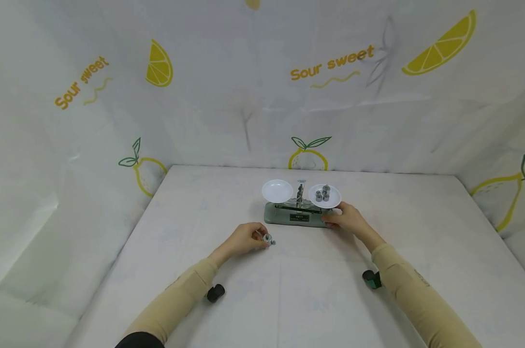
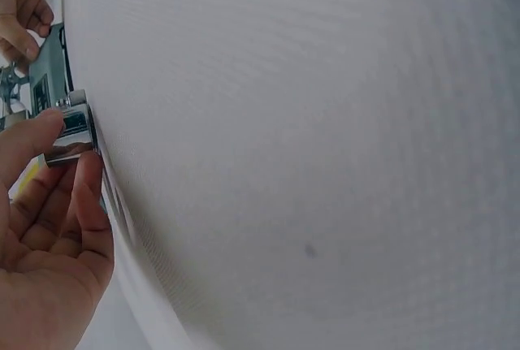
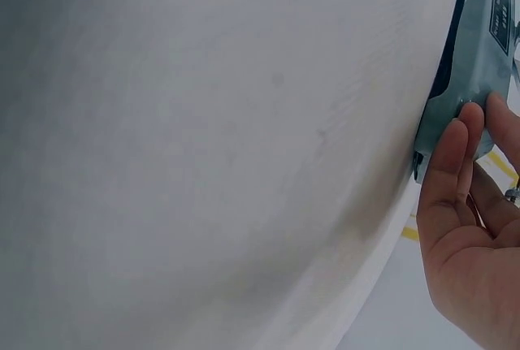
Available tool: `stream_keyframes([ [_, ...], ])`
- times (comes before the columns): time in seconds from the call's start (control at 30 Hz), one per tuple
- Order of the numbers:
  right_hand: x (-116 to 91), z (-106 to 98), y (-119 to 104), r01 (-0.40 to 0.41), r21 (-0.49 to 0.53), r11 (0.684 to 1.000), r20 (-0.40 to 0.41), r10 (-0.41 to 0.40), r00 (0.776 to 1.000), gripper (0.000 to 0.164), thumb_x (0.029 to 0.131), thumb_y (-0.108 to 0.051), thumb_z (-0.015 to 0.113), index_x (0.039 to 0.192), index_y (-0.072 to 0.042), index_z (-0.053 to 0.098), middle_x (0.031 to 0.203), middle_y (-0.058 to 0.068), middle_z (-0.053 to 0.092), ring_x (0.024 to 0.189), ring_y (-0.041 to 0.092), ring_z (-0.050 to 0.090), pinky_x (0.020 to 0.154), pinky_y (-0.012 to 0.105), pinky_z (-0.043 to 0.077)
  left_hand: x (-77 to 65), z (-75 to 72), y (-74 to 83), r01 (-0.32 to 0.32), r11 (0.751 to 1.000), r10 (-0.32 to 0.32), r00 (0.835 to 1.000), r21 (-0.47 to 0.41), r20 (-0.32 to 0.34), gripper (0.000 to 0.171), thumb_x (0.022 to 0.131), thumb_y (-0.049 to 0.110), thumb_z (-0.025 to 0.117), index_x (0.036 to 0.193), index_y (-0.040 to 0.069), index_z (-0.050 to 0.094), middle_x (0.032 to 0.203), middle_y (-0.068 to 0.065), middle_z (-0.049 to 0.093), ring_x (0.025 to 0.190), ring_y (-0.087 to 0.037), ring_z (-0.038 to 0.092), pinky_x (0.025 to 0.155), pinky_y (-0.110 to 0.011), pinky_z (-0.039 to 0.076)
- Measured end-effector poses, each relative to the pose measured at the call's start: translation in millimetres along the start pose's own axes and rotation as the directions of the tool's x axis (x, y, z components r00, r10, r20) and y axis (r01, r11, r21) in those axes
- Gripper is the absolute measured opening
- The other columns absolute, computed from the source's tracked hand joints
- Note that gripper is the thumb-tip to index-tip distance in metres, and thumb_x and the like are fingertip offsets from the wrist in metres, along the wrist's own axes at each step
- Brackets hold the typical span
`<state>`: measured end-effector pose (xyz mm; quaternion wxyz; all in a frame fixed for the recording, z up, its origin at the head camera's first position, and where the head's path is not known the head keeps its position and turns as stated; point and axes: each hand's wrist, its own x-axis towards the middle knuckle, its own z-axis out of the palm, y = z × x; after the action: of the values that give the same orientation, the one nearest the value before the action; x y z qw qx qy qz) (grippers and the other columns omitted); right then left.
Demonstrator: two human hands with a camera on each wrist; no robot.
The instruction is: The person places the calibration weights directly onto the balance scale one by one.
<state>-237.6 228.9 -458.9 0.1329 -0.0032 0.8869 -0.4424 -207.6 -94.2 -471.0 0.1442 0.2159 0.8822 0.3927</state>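
Note:
A balance scale with a green base (image 1: 275, 215) stands on the table, its left pan (image 1: 277, 191) bare. Several metal weights (image 1: 326, 189) are gathered on the right pan (image 1: 335, 199). With thumb and fingers my right hand (image 1: 348, 219) grips the right end of the base, seen closely in the right wrist view at the base's corner (image 3: 459, 94). In front of the scale, my left hand (image 1: 247, 238) pinches a shiny cylindrical weight (image 2: 75, 135) between thumb and fingers, low over the table. A smaller weight (image 1: 273, 242) is just beside it; whether they touch I cannot tell.
The white-covered table (image 1: 227, 193) meets a white backdrop (image 1: 210, 116) printed with lemons behind and at the sides. A dark wrist-worn device (image 1: 215, 293) is at the left forearm, and another dark device (image 1: 371, 279) is at the right.

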Motion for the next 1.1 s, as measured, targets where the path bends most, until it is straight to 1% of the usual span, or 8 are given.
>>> stream_keyframes([
  [0.27,0,1,1,-0.006,-0.013,1.000,-0.002,0.006,1.000,0.063,0.083,-0.026,0.069,0.130,0.007,0.044,0.080,0.004,0.070,0.070,0.006,0.062,0.073,0.025,0.049,-2.4,-6.9,5.2,-0.045,0.998,0.049,0.997,0.051,-0.062,0.024,0.080,0.020,0.073,0.101,0.012,0.065,0.093,0.000,0.066,0.080,-0.008,0.056,0.065,-0.019,0.047],
  [0.4,0,1,1,-0.005,-0.006,1.000,0.005,0.005,1.000,0.065,0.083,-0.026,0.069,0.132,0.007,0.041,0.086,0.008,0.070,0.071,0.006,0.062,0.074,0.027,0.051,-3.1,-13.8,12.0,-0.074,0.996,0.080,0.990,0.055,-0.114,0.025,0.081,0.020,0.072,0.103,0.011,0.065,0.097,-0.001,0.067,0.081,-0.009,0.057,0.065,-0.020,0.045],
  [0.53,-1,1,1,-0.003,-0.001,1.000,0.006,0.003,1.000,0.066,0.084,-0.026,0.069,0.133,0.007,0.040,0.093,0.013,0.069,0.073,0.006,0.062,0.074,0.027,0.052,-1.5,-22.5,21.2,-0.087,0.994,0.099,0.979,0.070,-0.181,0.026,0.081,0.022,0.072,0.104,0.011,0.065,0.098,0.000,0.067,0.080,-0.009,0.057,0.064,-0.020,0.044],
  [0.67,-1,0,0,-0.004,-0.008,1.000,0.003,0.004,1.000,0.066,0.084,-0.026,0.069,0.134,0.006,0.040,0.094,0.013,0.069,0.073,0.006,0.062,0.075,0.027,0.051,2.6,-33.0,31.8,-0.081,0.995,0.094,0.965,0.061,-0.244,0.026,0.081,0.024,0.071,0.103,0.011,0.065,0.097,-0.002,0.066,0.080,-0.010,0.055,0.062,-0.021,0.043],
  [0.8,-1,0,0,-0.003,-0.019,1.000,0.000,0.003,1.000,0.067,0.084,-0.027,0.069,0.134,0.006,0.040,0.091,0.011,0.069,0.072,0.006,0.062,0.076,0.028,0.050,8.2,-43.2,41.7,-0.096,0.995,0.104,0.944,0.041,-0.312,0.025,0.081,0.024,0.071,0.101,0.010,0.065,0.096,-0.004,0.066,0.080,-0.013,0.054,0.062,-0.023,0.041],
  [0.93,-1,1,0,0.005,-0.033,0.999,-0.004,-0.005,1.000,0.067,0.084,-0.027,0.069,0.133,0.008,0.040,0.091,0.012,0.069,0.071,0.005,0.061,0.077,0.028,0.049,16.3,-49.4,49.1,-0.106,0.994,0.104,0.923,0.015,-0.371,0.026,0.081,0.023,0.072,0.102,0.010,0.065,0.097,-0.003,0.066,0.080,-0.014,0.053,0.062,-0.022,0.040],
  [1.0,-2,1,-1,0.004,-0.030,1.000,-0.007,-0.005,1.000,0.066,0.083,-0.027,0.070,0.132,0.008,0.041,0.091,0.013,0.069,0.070,0.005,0.061,0.076,0.027,0.049,21.8,-50.9,51.9,-0.101,0.995,0.095,0.917,0.006,-0.388,0.027,0.081,0.023,0.071,0.104,0.010,0.065,0.098,-0.003,0.066,0.078,-0.013,0.052,0.061,-0.021,0.039],
  [1.1,-1,1,-1,0.011,-0.027,1.000,-0.006,-0.011,1.000,0.066,0.084,-0.026,0.069,0.132,0.008,0.041,0.090,0.012,0.069,0.070,0.005,0.061,0.074,0.025,0.048,31.9,-51.9,54.8,-0.076,0.997,0.070,0.913,0.002,-0.401,0.027,0.082,0.024,0.070,0.104,0.010,0.065,0.098,-0.005,0.067,0.073,-0.014,0.048,0.057,-0.021,0.037],
])
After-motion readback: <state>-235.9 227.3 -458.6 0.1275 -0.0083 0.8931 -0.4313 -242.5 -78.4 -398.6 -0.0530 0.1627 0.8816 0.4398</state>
